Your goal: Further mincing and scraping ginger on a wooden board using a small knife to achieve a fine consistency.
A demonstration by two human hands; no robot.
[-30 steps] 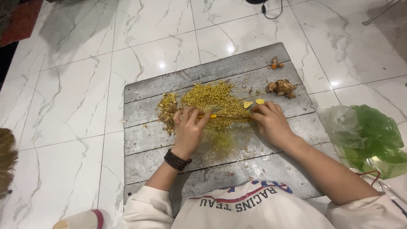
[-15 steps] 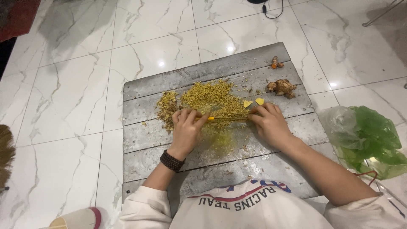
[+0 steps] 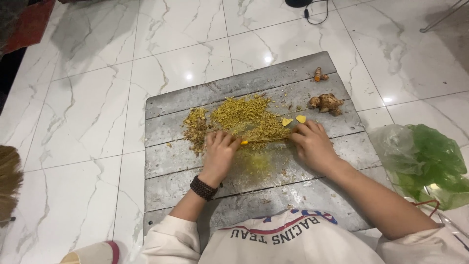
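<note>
We see a knife (image 3: pixel 264 141) lying flat across the middle of a grey wooden board (image 3: pixel 195 168) that rests on the white marble floor (image 3: pixel 83 107). Its yellow handle end sits at the left hand (image 3: pixel 221 154), whose grip is clenched around it; the blade runs toward three o'clock, where the right hand (image 3: pixel 312 145) presses on the far end with fingers bent — we cannot tell whether that grip closes on the blade or only bears down on it.

Just beyond the blade, at twelve o'clock, lies a heap of finely chopped yellow root (image 3: pixel 244 117), with a darker, browner pile (image 3: pixel 196 128) at its ten o'clock side. Two small yellow slices (image 3: pixel 293 120) lie just above the right hand's fingertips. At two o'clock on the board sits a knobbly ginger root (image 3: pixel 326 103), and farther out a small orange turmeric piece (image 3: pixel 319 75).

A dark bead bracelet (image 3: pixel 203 188) circles the left wrist. Off the board at three o'clock lies a green plastic bag (image 3: pixel 430 164) — crumpled, on the floor.
</note>
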